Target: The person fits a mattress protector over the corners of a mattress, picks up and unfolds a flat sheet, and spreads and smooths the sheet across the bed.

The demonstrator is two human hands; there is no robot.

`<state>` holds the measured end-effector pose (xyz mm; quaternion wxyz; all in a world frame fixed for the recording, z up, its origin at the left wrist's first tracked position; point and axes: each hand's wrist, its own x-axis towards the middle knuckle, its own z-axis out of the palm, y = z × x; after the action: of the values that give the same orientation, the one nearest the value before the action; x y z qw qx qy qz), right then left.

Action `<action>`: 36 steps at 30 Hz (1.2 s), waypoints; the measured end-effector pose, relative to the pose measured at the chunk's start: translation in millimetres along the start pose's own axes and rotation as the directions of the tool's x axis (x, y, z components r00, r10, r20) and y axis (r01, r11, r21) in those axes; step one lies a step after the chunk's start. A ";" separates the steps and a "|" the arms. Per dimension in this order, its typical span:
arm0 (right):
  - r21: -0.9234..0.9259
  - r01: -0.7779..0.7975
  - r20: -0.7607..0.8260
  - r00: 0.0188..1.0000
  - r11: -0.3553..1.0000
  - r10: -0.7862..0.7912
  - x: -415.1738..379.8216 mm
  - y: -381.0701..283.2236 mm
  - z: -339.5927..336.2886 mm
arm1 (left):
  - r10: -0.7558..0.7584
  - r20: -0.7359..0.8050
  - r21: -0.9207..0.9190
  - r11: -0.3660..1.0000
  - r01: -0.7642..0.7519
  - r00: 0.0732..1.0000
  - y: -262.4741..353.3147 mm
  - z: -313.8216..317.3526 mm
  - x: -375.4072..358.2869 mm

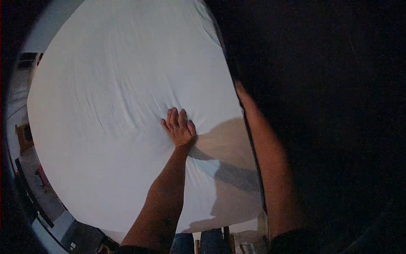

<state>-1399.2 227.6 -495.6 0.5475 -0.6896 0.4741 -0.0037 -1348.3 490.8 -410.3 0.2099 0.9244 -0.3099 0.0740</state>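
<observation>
A white sheet point(105, 84) covers a broad mattress that fills most of the view. My left hand point(182, 131) lies on the sheet near the middle, fingers spread, and creases fan out around it. Along the mattress's right edge, my right hand point(242, 94) reaches down the side, against a dark border. Its fingers are mostly hidden by the edge and the darkness, so their grip does not show. Shadows fall across the sheet between the two arms.
Deep darkness lies beyond the mattress's right side. At the left are a wooden piece point(25, 137), a pink item point(42, 175) and floor. A dark boxy object point(82, 237) stands at lower left. My jeans point(211, 241) show below the mattress's near edge.
</observation>
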 end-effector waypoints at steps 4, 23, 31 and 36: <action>0.041 -0.155 0.106 0.983 0.987 0.150 36.3 34.6 1.3 | 0.015 0.007 -0.006 1.000 -0.015 1.000 -4.1 0.2 -7.8; 0.157 -0.067 0.163 0.986 0.985 0.041 19.7 -91.3 -19.8 | -0.016 0.055 -0.075 0.997 0.020 0.998 -18.4 12.3 -29.5; -0.682 -0.417 -0.030 0.837 0.601 0.546 -291.1 -17.4 -69.8 | -0.004 0.060 -0.077 0.997 0.009 0.998 -19.5 13.3 -33.0; 0.008 -0.487 -0.054 0.872 0.873 0.487 -432.5 207.5 -93.5 | 0.065 -0.073 -0.021 0.998 -0.066 0.995 -14.6 14.7 -35.3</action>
<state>-1821.1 452.0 -393.2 0.5156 -0.5494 0.6470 0.1171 -1367.6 514.0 -437.9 0.2292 0.9079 -0.3331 0.1105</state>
